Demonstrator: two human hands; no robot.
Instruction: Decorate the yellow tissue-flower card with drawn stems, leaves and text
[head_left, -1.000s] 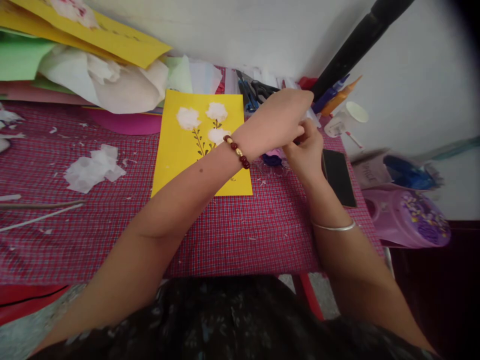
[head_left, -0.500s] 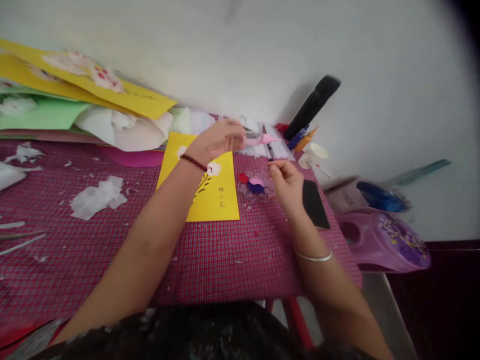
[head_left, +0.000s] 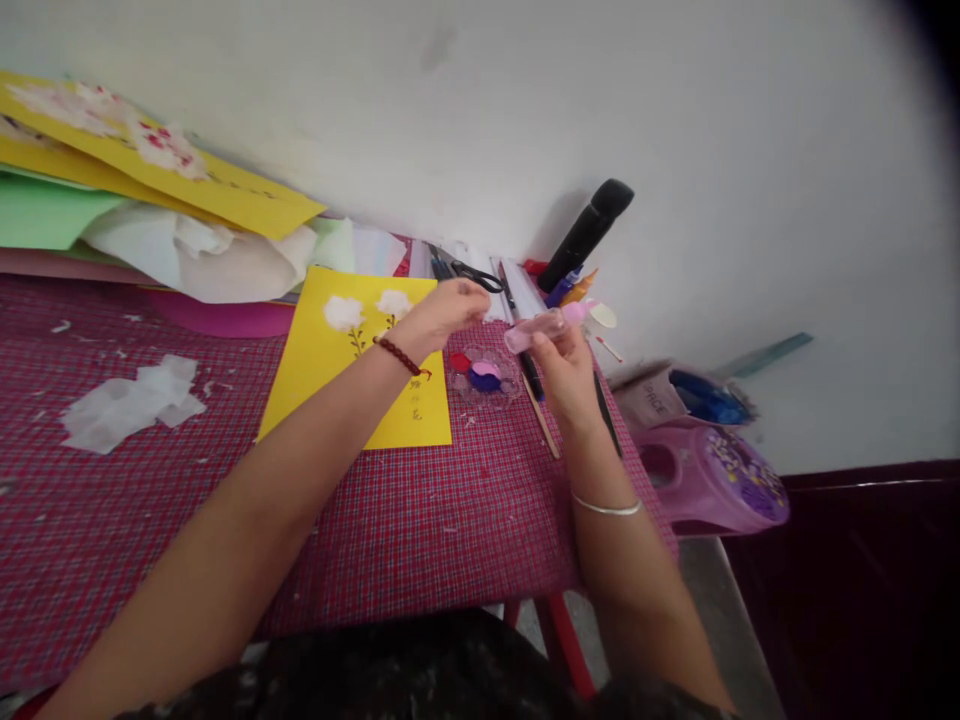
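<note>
My right hand grips a small translucent pink paint bottle with a pink tip, raised over the table's right side. My left hand hovers above the top right of a yellow card, its fingers pinched together; whether anything is in them is hidden. White flowers with dark stems and written characters are on the card. Between my hands lies a clear flower-shaped palette holding red, pink and blue paint. A paintbrush rests on the cloth, below my right hand.
Black-handled scissors and pens lie by the wall. A black cylinder stands upright behind paint tubes. White tissue is on the checked tablecloth. Stacked papers fill the back left. A purple jug stands beyond the right edge.
The pink bottle has passed from my left hand to my right. The brush that was by my right fingers now lies on the table. The view has shifted to the right.
</note>
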